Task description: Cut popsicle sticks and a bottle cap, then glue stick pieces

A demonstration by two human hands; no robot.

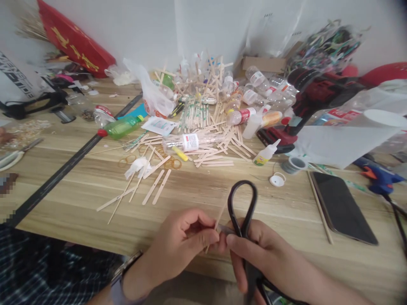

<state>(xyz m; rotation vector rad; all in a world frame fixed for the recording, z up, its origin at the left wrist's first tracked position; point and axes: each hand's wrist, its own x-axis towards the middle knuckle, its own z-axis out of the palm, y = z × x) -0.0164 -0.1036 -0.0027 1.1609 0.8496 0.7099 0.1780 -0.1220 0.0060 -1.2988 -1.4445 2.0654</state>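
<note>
My left hand point(182, 241) pinches a thin wooden craft stick point(221, 210) between thumb and fingers, near the table's front edge. Beside it, my right hand point(265, 250) grips a pair of black-handled scissors point(244, 231), one handle loop pointing up. A metal blade point(226, 229) reaches from the scissors to the stick at my left fingertips; whether it cuts into the wood I cannot tell. Two craft sticks with a small dark mark at the middle, one of them here point(153, 187), lie on the table beyond my left hand.
Behind are a pile of craft sticks point(219, 159), a clear bottle point(203, 142), a green bottle point(125, 127) and a glue bottle point(266, 153). To the right lie a phone point(343, 207), a cordless drill point(302, 101) and a blue glue gun point(380, 176). White-handled scissors point(19, 154) lie left.
</note>
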